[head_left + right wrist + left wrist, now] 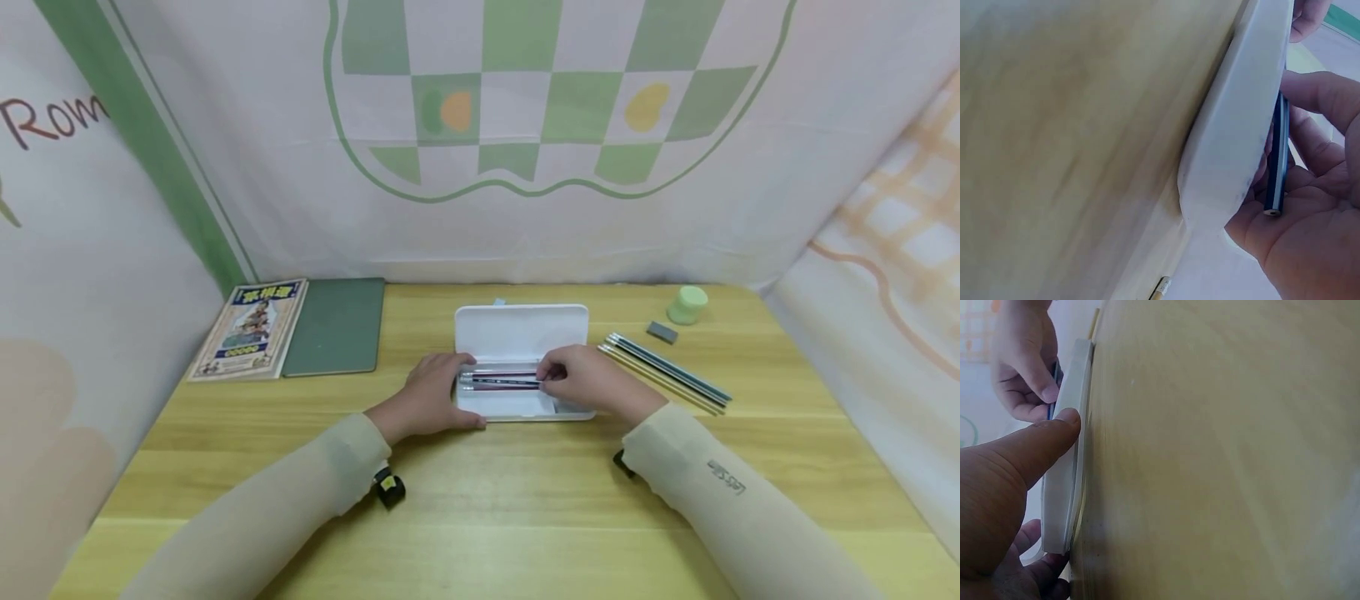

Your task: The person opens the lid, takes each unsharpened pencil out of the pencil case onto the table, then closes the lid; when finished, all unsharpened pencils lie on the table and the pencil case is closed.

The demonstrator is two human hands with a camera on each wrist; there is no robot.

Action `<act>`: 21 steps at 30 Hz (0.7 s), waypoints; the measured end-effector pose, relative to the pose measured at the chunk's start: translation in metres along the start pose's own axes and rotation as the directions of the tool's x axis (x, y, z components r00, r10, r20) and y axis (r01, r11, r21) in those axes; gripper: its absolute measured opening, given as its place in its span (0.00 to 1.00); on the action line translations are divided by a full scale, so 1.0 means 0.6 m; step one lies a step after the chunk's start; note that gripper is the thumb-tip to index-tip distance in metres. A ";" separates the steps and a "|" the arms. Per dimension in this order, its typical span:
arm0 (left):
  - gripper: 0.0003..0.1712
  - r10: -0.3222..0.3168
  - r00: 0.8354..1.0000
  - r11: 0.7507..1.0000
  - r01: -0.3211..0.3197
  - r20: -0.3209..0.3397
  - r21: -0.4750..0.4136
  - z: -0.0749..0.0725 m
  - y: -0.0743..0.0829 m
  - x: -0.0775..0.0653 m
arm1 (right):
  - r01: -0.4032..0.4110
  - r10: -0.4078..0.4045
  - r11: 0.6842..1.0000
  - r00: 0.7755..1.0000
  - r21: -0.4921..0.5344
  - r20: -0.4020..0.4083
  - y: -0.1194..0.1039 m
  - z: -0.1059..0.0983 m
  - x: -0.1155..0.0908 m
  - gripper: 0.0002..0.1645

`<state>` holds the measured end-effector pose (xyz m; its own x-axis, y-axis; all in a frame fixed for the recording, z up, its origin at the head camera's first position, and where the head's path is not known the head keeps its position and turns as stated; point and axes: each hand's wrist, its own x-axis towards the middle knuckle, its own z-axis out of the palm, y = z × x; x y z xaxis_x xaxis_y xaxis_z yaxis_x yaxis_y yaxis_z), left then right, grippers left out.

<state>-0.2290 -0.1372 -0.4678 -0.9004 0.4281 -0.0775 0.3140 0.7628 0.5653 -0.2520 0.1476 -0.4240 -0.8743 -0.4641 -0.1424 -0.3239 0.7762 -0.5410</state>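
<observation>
A white pencil case [519,327] lies with its lid up in the middle of the table. My left hand [437,396] grips its left end, thumb along the front wall and fingers round the far side. Several pencils [480,388] with silvery ends lie lengthwise in the case. Between the thumb and fingers of my right hand [588,379] is a dark pencil, held over the case tray. The right wrist view shows the blunt end of that dark pencil [1277,169] near the palm. Part of the case's right side is hidden behind the right hand.
Right of the case lie several more pencils [667,373], with a grey eraser [662,332] and a light green round container [687,305] behind them. At the left are an illustrated booklet [251,329] and a dark green notebook [335,327]. A printed curtain hangs behind the table.
</observation>
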 end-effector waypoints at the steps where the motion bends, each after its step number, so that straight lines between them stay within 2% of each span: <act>1: 0.59 -0.001 1.000 1.000 0.001 0.001 0.000 0.000 0.000 0.000 | 0.004 -0.004 1.000 1.000 0.009 -0.003 0.001 0.000 0.000 0.02; 12: 0.58 -0.003 1.000 1.000 0.003 0.004 0.001 -0.003 0.003 -0.001 | -0.002 0.003 0.995 1.000 0.097 -0.015 0.009 -0.004 -0.012 0.03; 21: 0.59 0.007 1.000 1.000 -0.007 0.008 -0.003 -0.002 0.002 0.001 | -0.003 0.007 0.998 0.998 0.064 -0.067 0.028 -0.018 -0.031 0.04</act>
<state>-0.2292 -0.1366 -0.4664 -0.8959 0.4371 -0.0797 0.3194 0.7583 0.5683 -0.2450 0.1741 -0.4217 -0.8988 -0.4290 -0.0902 -0.2977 0.7483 -0.5928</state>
